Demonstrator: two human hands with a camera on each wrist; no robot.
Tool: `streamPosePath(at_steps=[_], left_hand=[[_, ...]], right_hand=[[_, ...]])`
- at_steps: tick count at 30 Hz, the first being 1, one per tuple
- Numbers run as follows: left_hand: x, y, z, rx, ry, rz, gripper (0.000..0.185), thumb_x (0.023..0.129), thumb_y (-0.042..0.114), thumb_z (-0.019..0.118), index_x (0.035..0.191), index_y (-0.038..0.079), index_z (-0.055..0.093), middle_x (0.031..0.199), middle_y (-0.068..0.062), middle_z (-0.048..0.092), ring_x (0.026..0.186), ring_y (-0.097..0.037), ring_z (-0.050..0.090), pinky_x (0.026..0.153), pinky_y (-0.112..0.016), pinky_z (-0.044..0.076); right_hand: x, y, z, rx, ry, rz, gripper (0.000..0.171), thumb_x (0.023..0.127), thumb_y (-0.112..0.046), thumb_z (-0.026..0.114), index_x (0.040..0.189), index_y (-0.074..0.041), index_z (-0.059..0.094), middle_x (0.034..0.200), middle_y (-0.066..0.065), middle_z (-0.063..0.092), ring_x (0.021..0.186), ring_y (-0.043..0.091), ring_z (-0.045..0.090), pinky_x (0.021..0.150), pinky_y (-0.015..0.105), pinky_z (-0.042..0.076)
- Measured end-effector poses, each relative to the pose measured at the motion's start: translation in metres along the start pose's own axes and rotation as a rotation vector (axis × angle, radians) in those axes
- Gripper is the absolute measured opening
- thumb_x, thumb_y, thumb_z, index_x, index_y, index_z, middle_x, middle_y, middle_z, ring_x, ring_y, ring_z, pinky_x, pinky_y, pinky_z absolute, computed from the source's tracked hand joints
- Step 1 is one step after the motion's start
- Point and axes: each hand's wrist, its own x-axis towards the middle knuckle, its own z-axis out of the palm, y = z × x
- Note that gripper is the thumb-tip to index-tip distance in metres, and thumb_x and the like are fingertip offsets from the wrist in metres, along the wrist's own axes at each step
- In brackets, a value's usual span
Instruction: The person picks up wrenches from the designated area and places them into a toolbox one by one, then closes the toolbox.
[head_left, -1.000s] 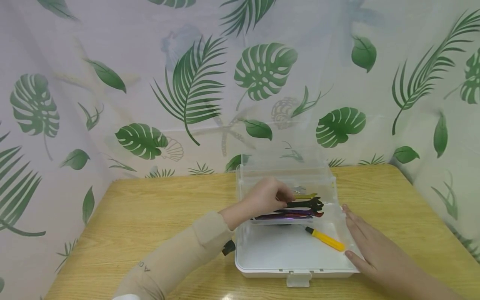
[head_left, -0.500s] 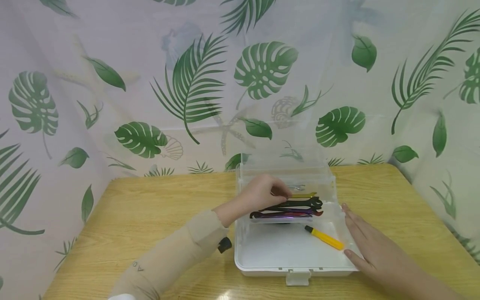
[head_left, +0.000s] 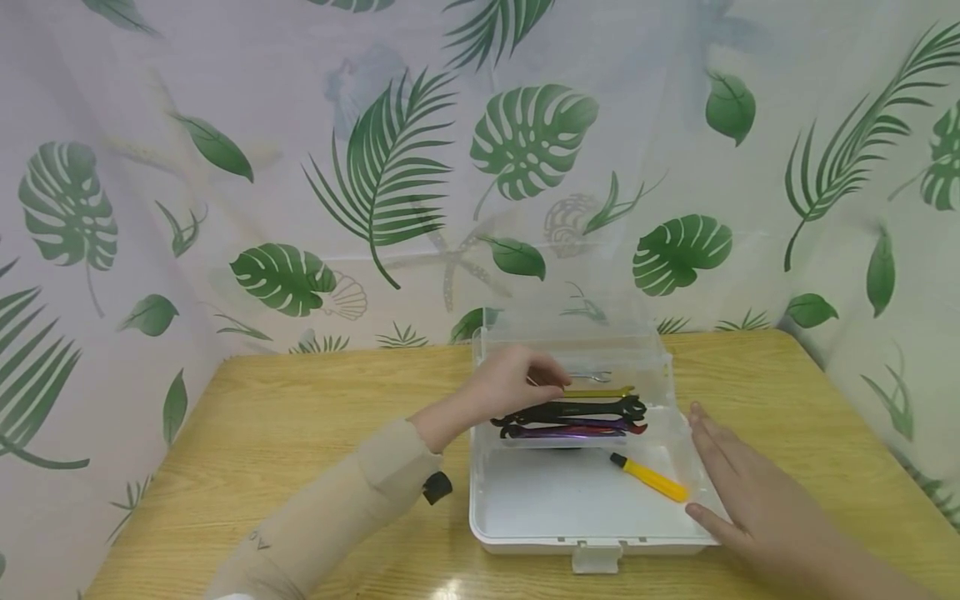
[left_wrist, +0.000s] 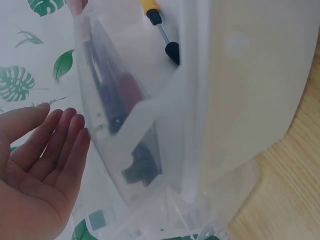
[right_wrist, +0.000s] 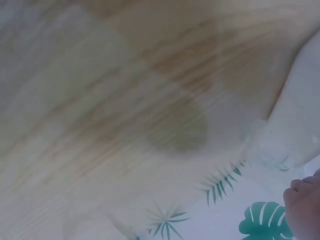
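The left hand [head_left: 517,385] hovers relaxed over the wrenches [head_left: 570,415] in the box [head_left: 585,533] on the bench [head_left: 300,417] — the right hand [head_left: 750,492], fingers flat, presses the box's right rim.

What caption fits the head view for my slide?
Left hand over wrenches in a clear toolbox; right hand flat against its side.

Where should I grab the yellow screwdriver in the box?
Grab the yellow screwdriver around its thick yellow handle, coming from above. It lies flat and slanted on the box floor with free space around it, and the right hand is probably nearest.
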Motion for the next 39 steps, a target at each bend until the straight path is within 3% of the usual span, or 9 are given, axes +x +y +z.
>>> streamPosePath(at_steps=[4,8,12,16,22,29,32,39], left_hand=[[-0.002,-0.001,-0.007,-0.023,0.005,-0.007,0.018,0.101,0.007,0.071,0.117,0.001,0.079,0.115,-0.012,0.081,0.106,-0.026,0.077,0.087,-0.018,0.060],[-0.004,-0.002,-0.014,-0.033,0.019,-0.017,0.018,0.101,0.008,0.071,0.116,0.000,0.079,0.116,-0.013,0.081,0.104,-0.026,0.077,0.087,-0.018,0.060],[-0.007,-0.004,-0.022,-0.027,0.044,-0.022,0.019,0.102,0.009,0.070,0.117,0.001,0.079,0.117,-0.013,0.080,0.103,-0.025,0.076,0.086,-0.019,0.060],[-0.010,-0.005,-0.031,-0.004,0.086,-0.015,0.018,0.102,0.010,0.070,0.117,0.002,0.079,0.115,-0.013,0.081,0.102,-0.025,0.077,0.086,-0.020,0.061],[-0.011,-0.012,-0.042,0.013,0.150,-0.024,0.019,0.102,0.011,0.070,0.117,0.003,0.080,0.116,-0.013,0.081,0.103,-0.026,0.077,0.090,-0.024,0.062],[-0.013,-0.028,-0.052,0.032,0.212,-0.086,0.020,0.103,0.015,0.070,0.117,0.005,0.080,0.116,-0.012,0.081,0.103,-0.026,0.076,0.091,-0.031,0.063],[-0.014,-0.037,-0.055,0.018,0.245,-0.106,0.020,0.103,0.014,0.070,0.117,0.003,0.080,0.115,-0.013,0.081,0.102,-0.027,0.076,0.091,-0.034,0.063],[-0.021,-0.051,-0.063,-0.036,0.327,-0.181,0.023,0.105,0.018,0.069,0.120,0.003,0.078,0.116,-0.014,0.080,0.105,-0.029,0.075,0.091,-0.040,0.062]], right_hand=[[0.003,0.004,-0.002,-0.008,0.062,-0.049,0.100,0.101,-0.047,0.067,0.170,-0.003,0.010,0.180,0.011,0.009,0.162,0.000,-0.011,0.123,0.009,-0.015],[0.011,0.007,-0.003,-0.010,0.127,-0.093,0.103,0.100,-0.047,0.069,0.170,-0.002,0.008,0.180,0.011,0.004,0.164,0.005,-0.008,0.126,0.011,-0.012],[0.021,0.007,-0.011,-0.011,0.126,-0.071,0.104,0.100,-0.050,0.068,0.169,0.000,0.008,0.179,0.017,0.008,0.167,0.029,0.012,0.124,0.011,-0.013],[0.032,0.007,-0.021,0.027,0.092,-0.021,0.104,0.101,-0.049,0.068,0.169,0.000,0.007,0.177,0.024,0.015,0.158,0.045,0.032,0.125,0.013,-0.013],[0.050,0.011,-0.032,0.080,0.078,0.021,0.103,0.102,-0.047,0.068,0.170,-0.001,0.005,0.177,0.024,0.011,0.154,0.052,0.034,0.136,0.038,0.004],[0.068,0.015,-0.040,0.101,0.097,0.049,0.101,0.103,-0.046,0.066,0.170,-0.002,0.004,0.177,0.024,0.012,0.152,0.054,0.035,0.129,0.060,0.027],[0.075,0.016,-0.041,0.099,0.112,0.058,0.099,0.104,-0.046,0.065,0.170,-0.002,0.005,0.176,0.025,0.016,0.150,0.055,0.038,0.124,0.064,0.034],[0.085,0.020,-0.041,0.124,0.086,0.111,0.091,0.108,-0.046,0.059,0.169,0.001,0.010,0.173,0.029,0.022,0.150,0.056,0.037,0.121,0.068,0.036]])
